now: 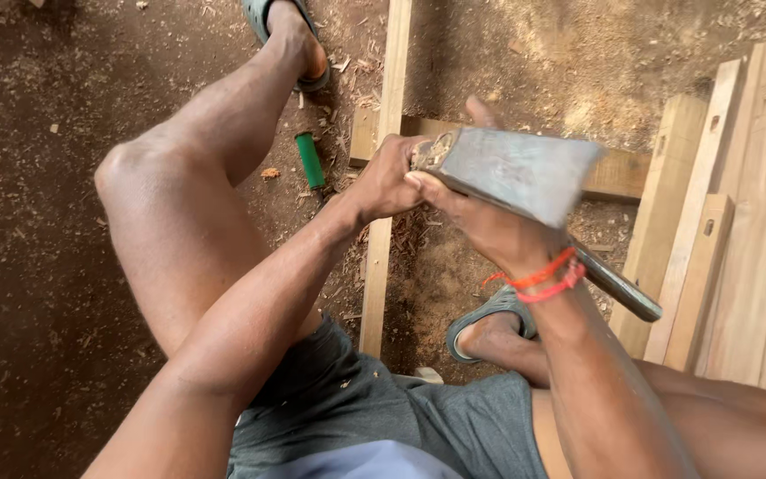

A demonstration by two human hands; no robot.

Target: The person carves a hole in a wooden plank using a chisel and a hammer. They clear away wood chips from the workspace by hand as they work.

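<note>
Axe (511, 173): held head-up above the long wooden strip (381, 213). Right hand (480, 222) is closed around the neck under the blade; left hand (387, 177) grips its near end. Advisable: keep fingers off the edge. Green-handled tool (310, 160) left of strip. No containers visible.

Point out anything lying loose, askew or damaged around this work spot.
A green-handled tool lies loose on the dirt near the left foot, amid wood chips. Both hands, left and right, grip an axe head above a long batten. Nothing looks broken.
</note>
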